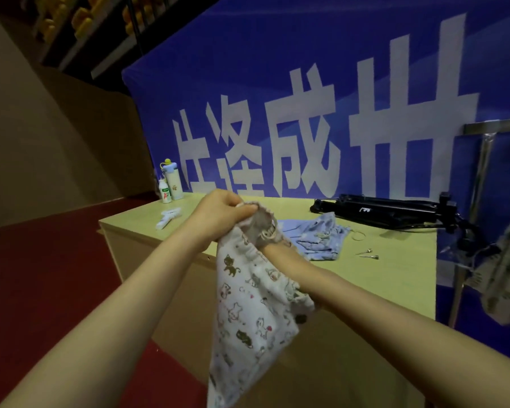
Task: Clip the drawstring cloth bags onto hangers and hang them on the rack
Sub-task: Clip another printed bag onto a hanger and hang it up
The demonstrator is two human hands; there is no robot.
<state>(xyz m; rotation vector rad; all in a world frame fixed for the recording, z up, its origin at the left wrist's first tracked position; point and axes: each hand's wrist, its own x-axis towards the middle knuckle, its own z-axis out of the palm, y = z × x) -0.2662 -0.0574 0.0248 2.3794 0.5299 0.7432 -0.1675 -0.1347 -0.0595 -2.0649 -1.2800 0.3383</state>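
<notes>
A white drawstring bag printed with small cats point(245, 316) hangs in the air in front of the table. My left hand point(224, 212) grips its gathered top edge. My right hand point(267, 235) is pushed inside the bag's mouth, so the cloth hides most of it and only the wrist shows. A blue patterned cloth bag point(318, 237) lies crumpled on the table behind. A white clip hanger point(167, 217) lies on the table's left part. The metal rack point(480, 172) stands at the right, with another patterned bag point(507, 269) hanging from it.
The pale green table point(395, 278) carries a folded black tripod point(395, 212) at the back, two bottles point(171, 184) at its left corner and small metal pins point(368, 255). A blue banner with white characters point(306, 83) stands behind. Red floor lies to the left.
</notes>
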